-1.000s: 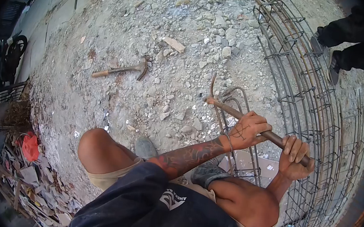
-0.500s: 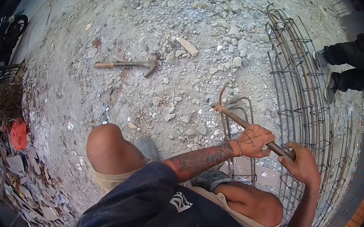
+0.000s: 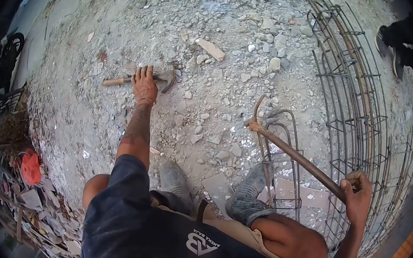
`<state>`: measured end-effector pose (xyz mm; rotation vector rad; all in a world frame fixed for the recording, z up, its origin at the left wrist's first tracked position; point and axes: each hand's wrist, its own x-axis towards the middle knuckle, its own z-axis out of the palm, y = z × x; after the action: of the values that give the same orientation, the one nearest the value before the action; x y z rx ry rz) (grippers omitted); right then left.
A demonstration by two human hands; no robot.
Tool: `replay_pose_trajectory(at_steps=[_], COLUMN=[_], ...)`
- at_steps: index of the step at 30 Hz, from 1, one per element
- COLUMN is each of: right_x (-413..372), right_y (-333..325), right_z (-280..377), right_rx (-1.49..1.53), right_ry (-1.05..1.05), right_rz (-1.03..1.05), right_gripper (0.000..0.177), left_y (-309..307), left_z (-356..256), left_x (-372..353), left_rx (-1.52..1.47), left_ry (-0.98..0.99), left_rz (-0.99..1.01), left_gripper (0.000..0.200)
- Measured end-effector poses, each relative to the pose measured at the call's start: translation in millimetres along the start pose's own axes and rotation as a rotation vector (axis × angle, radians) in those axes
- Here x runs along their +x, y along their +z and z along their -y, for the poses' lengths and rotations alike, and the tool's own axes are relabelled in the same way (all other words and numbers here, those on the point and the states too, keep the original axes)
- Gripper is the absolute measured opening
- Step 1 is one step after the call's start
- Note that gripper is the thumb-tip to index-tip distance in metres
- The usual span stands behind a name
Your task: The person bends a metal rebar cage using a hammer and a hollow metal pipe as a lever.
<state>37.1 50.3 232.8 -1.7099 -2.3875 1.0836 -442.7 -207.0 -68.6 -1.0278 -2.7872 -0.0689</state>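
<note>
A hammer-like tool (image 3: 116, 82) lies on the rubble, with a tan grip and a curved metal head. Across its shaft rests my left hand (image 3: 145, 88), fingers stretched over it and slightly apart; the tool lies flat on the ground. My right hand (image 3: 358, 195) is closed round the lower end of a long rusty bending bar (image 3: 303, 162). The bar's far head meets an upright bent steel rod (image 3: 259, 104). Beside that rod stand looped rebar pieces (image 3: 292, 125) tied with crosspieces. Whether the bar's head grips the rod is too small to tell.
Long tied rebar cages (image 3: 354, 89) run along the right. Another person's dark-trousered legs (image 3: 409, 44) stand beyond them. Broken tile pieces (image 3: 218, 188) lie between my boots. At the left is a scrap heap (image 3: 33, 199) with a red plastic bag (image 3: 31, 167).
My left hand has let go of the bending bar and reached left onto the hammer-like tool. My right hand still holds the bar's end. The other person's feet have moved back.
</note>
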Motion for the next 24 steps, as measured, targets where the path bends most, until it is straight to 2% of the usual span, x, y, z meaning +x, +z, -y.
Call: replay_pose_trajectory(at_steps=[1, 2, 3, 4, 6, 7, 9, 10, 11, 13, 14, 15, 17, 18, 19, 21, 23, 24], right_x=[-4.8, -9.9, -13.7, -16.5, -19.7, -19.9, -19.6, -17.4, -16.1, -8.1, 2.3, 4.9, 16.4, 18.6, 19.6, 20.4, 22.6, 23.4], right_y=[0.2, 3.4, 4.0, -0.5, -2.4, -1.0, 2.1, 6.2, 5.6, -6.8, -16.1, -18.2, -18.9, -18.5, -18.7, -19.5, -20.9, -20.4], right_z=[-7.8, -11.6, -12.8, -11.7, -10.6, -11.3, -8.6, 0.4, 9.0, 27.9, 37.1, 37.9, 35.7, 27.3, 29.0, 30.1, 25.0, 26.5], right_rx=[0.166, 0.307, 0.321, 0.396, 0.510, 0.520, 0.489, 0.211, 0.212, -0.419, -0.440, -0.448, -0.403, -0.406, -0.418, -0.351, -0.337, -0.313], right_ry=[0.007, -0.031, 0.004, -0.001, -0.037, -0.021, -0.057, -0.113, -0.109, -0.216, 0.007, 0.002, 0.097, -0.036, -0.054, 0.063, -0.004, 0.014], right_rz=[-0.110, -0.221, -0.252, -0.224, -0.156, -0.170, -0.138, -0.159, -0.160, 0.273, 0.616, 0.617, 0.810, 0.858, 0.859, 0.902, 0.887, 0.889], right_gripper=[0.022, 0.030, 0.030, 0.033, 0.039, 0.039, 0.038, 0.035, 0.035, 0.035, 0.036, 0.036, 0.036, 0.034, 0.034, 0.032, 0.030, 0.030], left_y=[0.4, -0.7, -1.6, -4.2, -18.9, -26.2, -45.0, -58.8, -73.4, -105.5, -119.8, -133.2, -161.4, -166.4, -167.7, -164.1, -157.9, -157.0], left_z=[13.5, 21.1, 24.4, 23.9, 22.3, 14.4, -3.7, -13.4, -27.3, -69.6, -96.6, -125.0, -175.3, -195.9, -215.2, -250.4, -275.7, -286.1], left_x=[7.0, 12.3, 18.8, 23.6, 33.0, 38.5, 45.2, 55.0, 64.3, 78.9, 86.7, 93.9, 104.6, 110.8, 115.0, 122.5, 122.8, 120.5], left_rx=[-0.016, -0.014, -0.008, -0.011, -0.062, -0.057, -0.160, -0.268, -0.318, -0.482, -0.705, -0.925, -1.336, -1.469, -1.604, -1.708, -1.724, -1.858], left_ry=[0.127, 0.237, 0.342, 0.379, 0.560, 0.583, 0.464, 0.539, 0.510, 0.447, 0.437, 0.419, 0.286, 0.256, 0.222, 0.229, 0.165, 0.139], left_rz=[0.177, 0.229, 0.276, 0.280, 0.462, 0.465, 0.440, 0.360, 0.364, 0.250, 0.187, 0.122, 0.328, 0.394, 0.469, 0.431, 0.344, 0.311], left_gripper=[0.037, 0.034, 0.031, 0.031, 0.021, 0.021, 0.017, 0.017, 0.019, 0.019, 0.019, 0.019, 0.019, 0.019, 0.019, 0.020, 0.021, 0.024])
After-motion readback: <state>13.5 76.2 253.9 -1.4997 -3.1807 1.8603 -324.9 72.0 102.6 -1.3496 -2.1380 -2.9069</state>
